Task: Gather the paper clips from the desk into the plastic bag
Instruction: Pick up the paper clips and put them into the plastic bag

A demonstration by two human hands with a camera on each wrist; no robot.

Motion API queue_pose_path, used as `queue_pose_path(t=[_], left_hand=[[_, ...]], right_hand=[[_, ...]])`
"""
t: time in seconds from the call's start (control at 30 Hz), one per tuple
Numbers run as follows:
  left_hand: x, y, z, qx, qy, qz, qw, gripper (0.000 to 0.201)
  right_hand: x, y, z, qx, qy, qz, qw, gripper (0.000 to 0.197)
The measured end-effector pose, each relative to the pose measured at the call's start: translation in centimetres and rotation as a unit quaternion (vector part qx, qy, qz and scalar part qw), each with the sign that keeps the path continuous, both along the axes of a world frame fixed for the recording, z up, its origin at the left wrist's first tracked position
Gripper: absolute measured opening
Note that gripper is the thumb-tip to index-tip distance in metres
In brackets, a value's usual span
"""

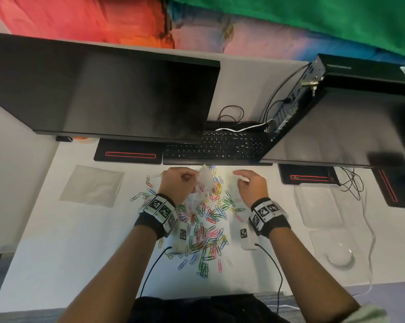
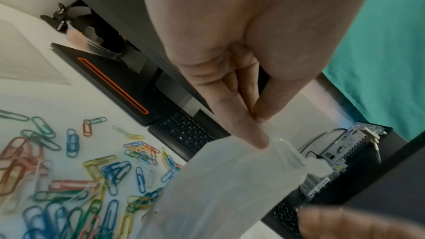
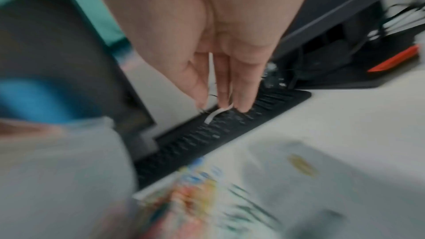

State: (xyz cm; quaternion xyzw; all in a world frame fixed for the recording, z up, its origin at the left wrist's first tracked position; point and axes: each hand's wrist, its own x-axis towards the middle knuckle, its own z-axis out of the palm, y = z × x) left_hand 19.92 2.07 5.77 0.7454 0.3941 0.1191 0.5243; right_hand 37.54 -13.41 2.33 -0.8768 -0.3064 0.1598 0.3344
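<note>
Several coloured paper clips (image 1: 204, 227) lie scattered over the white desk (image 1: 57, 241) between my wrists. My left hand (image 1: 192, 180) holds a small clear plastic bag (image 1: 205, 180) up above the pile; a few clips show inside it. In the left wrist view the thumb and forefinger of that left hand (image 2: 260, 121) pinch the top edge of the plastic bag (image 2: 218, 179), with paper clips (image 2: 96, 170) on the desk below. My right hand (image 1: 241, 177) hovers just right of the bag, fingers loose and holding nothing. The blurred right wrist view shows the right hand (image 3: 220, 104) with straight fingers.
A black keyboard (image 1: 215, 148) lies just beyond the hands under two dark monitors (image 1: 115, 94). Another flat clear bag (image 1: 92, 185) rests on the desk at left. Clear plastic trays (image 1: 318, 206) and cables (image 1: 353, 183) sit at right. A small computer (image 1: 290, 106) stands behind.
</note>
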Motion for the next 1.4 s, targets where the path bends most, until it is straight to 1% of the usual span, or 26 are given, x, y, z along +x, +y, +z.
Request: queue_pose_path(t=[0.03,0.1,0.13,0.17,0.3,0.4,0.47,0.53,0.57,0.63,0.7,0.8,0.9,0.93,0.97,1.0,1.03,1.07,1.1,1.13,1.17,1.23,1.27,1.3,1.33,1.4], left_hand=[[-0.2,0.2,0.2,0.004,0.000,0.005,1.000,0.013],[-0.6,0.6,0.4,0.010,0.001,0.016,1.000,0.011],[-0.8,0.7,0.5,0.011,0.001,0.020,1.000,0.011],[-0.8,0.9,0.5,0.010,0.000,0.023,1.000,0.011],[-0.9,0.7,0.2,0.012,-0.002,0.024,1.000,0.011],[-0.8,0.3,0.1,0.009,-0.005,0.014,1.000,0.011],[-0.9,0.2,-0.1,-0.002,-0.008,0.013,1.000,0.012],[-0.9,0.0,-0.4,-0.011,-0.008,0.013,1.000,0.013],[-0.9,0.0,-0.6,-0.016,-0.008,0.010,1.000,0.013],[-0.8,-0.3,-0.9,-0.020,-0.007,0.000,1.000,0.013],[-0.7,-0.5,-1.0,-0.020,-0.009,-0.007,1.000,0.013],[-0.6,-0.6,-1.0,-0.026,-0.014,-0.003,1.000,0.013],[-0.7,-0.6,-1.1,-0.035,-0.021,0.001,0.999,0.012],[-0.7,-0.6,-1.0,-0.040,-0.023,0.000,0.999,0.012],[-0.8,-0.5,-1.0,-0.043,-0.025,-0.001,0.999,0.012],[-0.8,-0.5,-1.0,-0.046,-0.027,-0.003,0.999,0.012],[-0.8,-0.5,-1.0,-0.047,-0.027,-0.002,0.999,0.011],[-0.9,-0.5,-1.1,-0.048,-0.028,-0.002,0.998,0.011],[-0.9,-0.5,-1.1,-0.047,-0.027,-0.002,0.999,0.011],[-1.0,-0.5,-1.2,-0.047,-0.027,-0.003,0.999,0.012],[-1.0,-0.5,-1.2,-0.048,-0.028,-0.005,0.998,0.012],[-0.9,-0.5,-1.3,-0.050,-0.031,-0.005,0.998,0.012],[-0.8,-0.6,-1.3,-0.048,-0.032,-0.007,0.998,0.011],[-0.7,-0.6,-1.3,-0.043,-0.031,-0.010,0.999,0.011],[-0.6,-0.6,-1.4,-0.038,-0.031,-0.014,0.999,0.011],[-0.5,-0.8,-1.3,-0.041,-0.032,-0.020,0.998,0.012]], right_hand=[[0.7,-0.9,-1.6,-0.075,0.014,-0.009,0.997,0.035],[1.5,-2.3,-4.6,-0.210,0.055,-0.011,0.976,0.051],[1.4,-2.6,-5.7,-0.249,0.055,0.001,0.967,0.055],[1.1,-2.6,-6.5,-0.266,0.045,0.019,0.963,0.057],[-2.1,-1.0,-6.7,-0.236,0.033,0.122,0.963,0.057],[-3.7,-0.8,-6.7,-0.251,0.005,0.202,0.947,0.058],[-4.3,-1.5,-7.4,-0.284,-0.034,0.249,0.925,0.063],[-5.0,-2.4,-8.0,-0.314,-0.102,0.308,0.892,0.068],[-5.4,-2.7,-8.5,-0.324,-0.124,0.333,0.877,0.066],[-6.0,-3.1,-9.1,-0.328,-0.144,0.357,0.863,0.061],[-6.6,-3.0,-8.7,-0.320,-0.176,0.382,0.849,0.063],[-6.9,-2.7,-7.9,-0.296,-0.221,0.378,0.849,0.046],[-6.6,-2.4,-7.6,-0.291,-0.225,0.367,0.854,0.032],[-6.5,-2.2,-7.5,-0.283,-0.209,0.355,0.866,0.029],[-6.3,-2.0,-7.1,-0.264,-0.179,0.325,0.890,0.025],[-6.0,-1.8,-6.8,-0.233,-0.129,0.267,0.926,0.022],[-5.6,-1.7,-6.4,-0.190,-0.061,0.187,0.962,0.018],[-5.0,-1.6,-5.8,-0.149,0.020,0.105,0.983,0.013],[-4.5,-1.6,-5.2,-0.110,0.109,0.031,0.987,0.011],[-4.0,-1.7,-4.5,-0.081,0.200,-0.028,0.976,0.014],[-3.7,-1.6,-3.7,-0.050,0.287,-0.064,0.954,0.019],[-3.3,-1.2,-1.7,0.055,0.414,-0.091,0.904,0.029],[-3.2,-0.9,-0.5,0.119,0.454,-0.097,0.878,0.031],[-3.1,-0.4,0.6,0.166,0.476,-0.094,0.858,0.030],[-3.2,-0.1,1.5,0.188,0.483,-0.083,0.851,0.028],[-3.7,0.8,2.8,0.190,0.475,-0.044,0.858,0.023]])
